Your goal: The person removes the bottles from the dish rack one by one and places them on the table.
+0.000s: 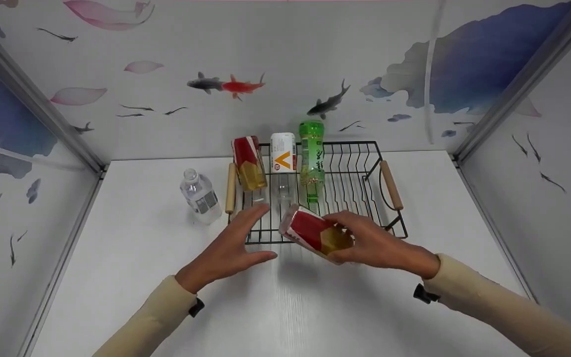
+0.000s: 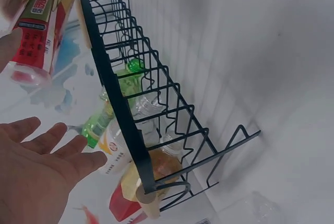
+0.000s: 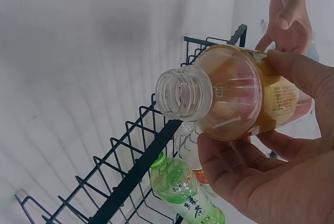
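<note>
Right hand [image 1: 367,241]: gripping a red-and-gold bottle [image 1: 315,231], tilted near the wire rack's [image 1: 350,143] front edge | left hand [image 1: 228,253]: spread wide, holding nothing | racked: second red-and-gold bottle [image 1: 250,166], white-labelled bottle [image 1: 283,152], green bottle [image 1: 312,153] | apparently left: held bottle, clear bottle [image 1: 201,197] on bench [image 1: 132,267] beside rack

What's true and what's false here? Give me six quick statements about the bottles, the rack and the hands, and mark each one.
1. The right hand holds a red-and-gold bottle. True.
2. The left hand grips the green bottle. False: the left hand holds nothing, and the green bottle is in the wire rack.
3. The clear bottle is on the table, left of the wire rack. True.
4. The held bottle has its cap on. False: its neck is uncapped.
5. A white-labelled bottle is beside the green bottle. True.
6. The rack's handles are black. False: the handles are light wood-coloured.
</note>
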Demonstrator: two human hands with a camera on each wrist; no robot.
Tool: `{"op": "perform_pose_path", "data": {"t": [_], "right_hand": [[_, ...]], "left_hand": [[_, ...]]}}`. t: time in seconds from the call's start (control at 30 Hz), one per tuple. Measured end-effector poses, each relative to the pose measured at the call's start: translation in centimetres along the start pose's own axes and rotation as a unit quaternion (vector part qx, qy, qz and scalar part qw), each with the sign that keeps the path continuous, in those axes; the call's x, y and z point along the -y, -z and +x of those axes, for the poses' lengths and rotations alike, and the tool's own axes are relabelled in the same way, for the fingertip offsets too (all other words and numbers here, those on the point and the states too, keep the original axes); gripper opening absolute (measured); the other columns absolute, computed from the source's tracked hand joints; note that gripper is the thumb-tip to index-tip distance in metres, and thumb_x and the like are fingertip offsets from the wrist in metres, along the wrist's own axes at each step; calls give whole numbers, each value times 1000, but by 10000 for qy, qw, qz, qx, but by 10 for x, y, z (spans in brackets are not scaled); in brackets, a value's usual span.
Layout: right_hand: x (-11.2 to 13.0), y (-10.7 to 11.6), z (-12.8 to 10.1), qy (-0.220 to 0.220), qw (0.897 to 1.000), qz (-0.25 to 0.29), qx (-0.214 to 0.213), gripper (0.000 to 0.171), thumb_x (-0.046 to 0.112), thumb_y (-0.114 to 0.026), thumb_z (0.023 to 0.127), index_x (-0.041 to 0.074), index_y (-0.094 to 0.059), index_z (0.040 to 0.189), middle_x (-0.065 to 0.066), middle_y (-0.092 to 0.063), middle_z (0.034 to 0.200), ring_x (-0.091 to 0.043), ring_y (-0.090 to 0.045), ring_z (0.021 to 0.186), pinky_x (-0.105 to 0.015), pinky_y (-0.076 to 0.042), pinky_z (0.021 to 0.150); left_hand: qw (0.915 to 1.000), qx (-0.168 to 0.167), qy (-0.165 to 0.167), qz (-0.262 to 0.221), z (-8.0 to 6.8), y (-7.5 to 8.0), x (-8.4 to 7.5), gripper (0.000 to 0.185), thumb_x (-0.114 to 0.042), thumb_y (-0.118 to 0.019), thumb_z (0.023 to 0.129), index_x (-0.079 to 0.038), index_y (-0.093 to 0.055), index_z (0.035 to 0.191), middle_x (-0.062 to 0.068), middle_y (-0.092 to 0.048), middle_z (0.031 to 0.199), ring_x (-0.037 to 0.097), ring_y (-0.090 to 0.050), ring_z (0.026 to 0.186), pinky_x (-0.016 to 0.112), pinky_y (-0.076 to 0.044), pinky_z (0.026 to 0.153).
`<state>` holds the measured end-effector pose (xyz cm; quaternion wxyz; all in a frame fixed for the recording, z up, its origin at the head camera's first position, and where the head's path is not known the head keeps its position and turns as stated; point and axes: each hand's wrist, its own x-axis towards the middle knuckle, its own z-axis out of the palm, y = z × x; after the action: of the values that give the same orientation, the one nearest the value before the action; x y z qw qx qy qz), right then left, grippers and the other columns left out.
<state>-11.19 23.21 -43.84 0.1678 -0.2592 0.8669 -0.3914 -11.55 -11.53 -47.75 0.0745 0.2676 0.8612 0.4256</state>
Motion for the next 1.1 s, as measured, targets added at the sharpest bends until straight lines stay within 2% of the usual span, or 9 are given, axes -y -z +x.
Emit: {"op": "perform_pose_path", "data": {"t": [0.23, 0.4, 0.67, 0.77, 0.93, 1.1], "right_hand": [[4, -5, -2, 147, 9993, -328, 140, 72, 18, -92, 90, 8, -58, 153, -2, -66, 140, -24, -62, 123, -38, -64, 94], [5, -7, -4, 288, 9983, -464, 222, 70, 17, -92, 90, 9, -59, 151, 0, -66, 139, -21, -62, 123, -37, -63, 96], [8, -10, -6, 427, 9960, -692, 367, 72, 17, -93, 89, 10, -58, 152, 1, -65, 142, -20, -61, 126, -36, -63, 97], [10, -11, -6, 454, 9943, -870, 411, 71, 20, -93, 90, 10, -60, 151, 0, -65, 141, -20, -60, 125, -34, -63, 95], [16, -13, -5, 427, 9919, -1077, 524, 70, 26, -92, 90, 12, -61, 151, 1, -65, 141, -19, -59, 125, -34, -62, 94], [20, -13, -5, 431, 9910, -1149, 528, 68, 25, -91, 91, 11, -61, 151, 2, -65, 140, -18, -58, 124, -35, -62, 95]], "left_hand": [[9988, 320, -323, 167, 2, -4, -17, 100, -42, -92, 91, -23, -37, 172, 1, -39, 175, 26, -34, 163, 56, -47, 122], [9976, 455, -477, 211, 4, -6, -23, 96, -38, -94, 90, -23, -41, 169, 0, -44, 172, 23, -38, 160, 50, -51, 119], [9972, 666, -273, 180, 5, -10, -29, 92, -43, -94, 89, -24, -45, 165, -1, -47, 168, 22, -43, 156, 51, -52, 118], [9964, 729, -359, 241, 6, -13, -30, 90, -44, -93, 89, -22, -47, 163, -1, -50, 165, 20, -45, 152, 48, -53, 117], [9941, 813, -647, 326, 7, -18, -33, 86, -42, -93, 90, -19, -49, 160, -1, -53, 158, 15, -48, 144, 37, -59, 109], [9925, 908, -756, 310, 9, -23, -35, 83, -39, -94, 90, -18, -50, 158, -1, -55, 154, 14, -51, 138, 29, -60, 101]]}}
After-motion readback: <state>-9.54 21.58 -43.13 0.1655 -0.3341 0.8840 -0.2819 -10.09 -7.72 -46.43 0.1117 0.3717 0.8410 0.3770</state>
